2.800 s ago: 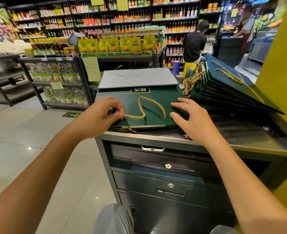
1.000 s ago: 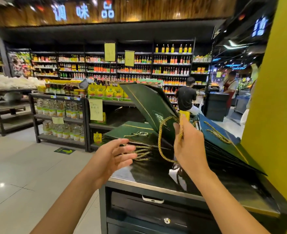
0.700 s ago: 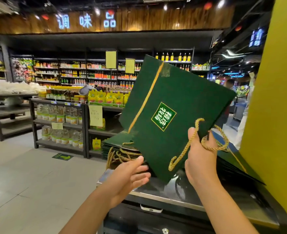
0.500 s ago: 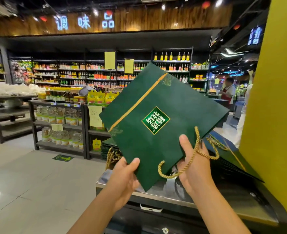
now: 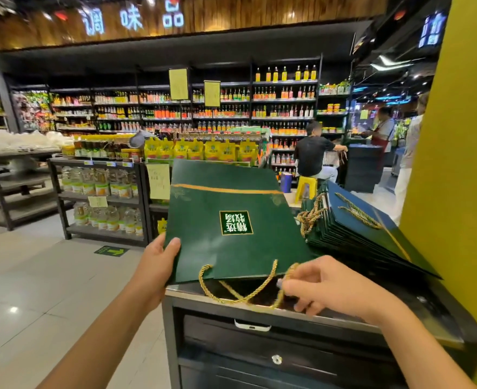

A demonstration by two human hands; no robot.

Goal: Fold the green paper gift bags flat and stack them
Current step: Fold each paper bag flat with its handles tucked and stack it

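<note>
I hold a flat green paper gift bag (image 5: pixel 231 220) above the cabinet top, its gold-framed label facing me upside down and its opening toward me. My left hand (image 5: pixel 158 262) grips its lower left corner, thumb on the front face. My right hand (image 5: pixel 324 284) is at the bag's lower right edge, with curled fingers pinching one of the gold rope handles (image 5: pixel 231 293) that hang below the opening. A slanted stack of folded green bags (image 5: pixel 358 228) lies on the right, leaning toward the pillar.
The bags rest on a dark metal cabinet (image 5: pixel 358 324) with drawers (image 5: pixel 259 352). A yellow pillar (image 5: pixel 456 164) stands close on the right. Shelves of bottles (image 5: pixel 105 192) line the aisle to the left and behind. A person sits on a yellow stool (image 5: pixel 304 186) beyond.
The bag turned from a tilted diamond to level and came down toward the cabinet. My right hand slid from the bag's edge to the rope handles. My left hand moved up its left side.
</note>
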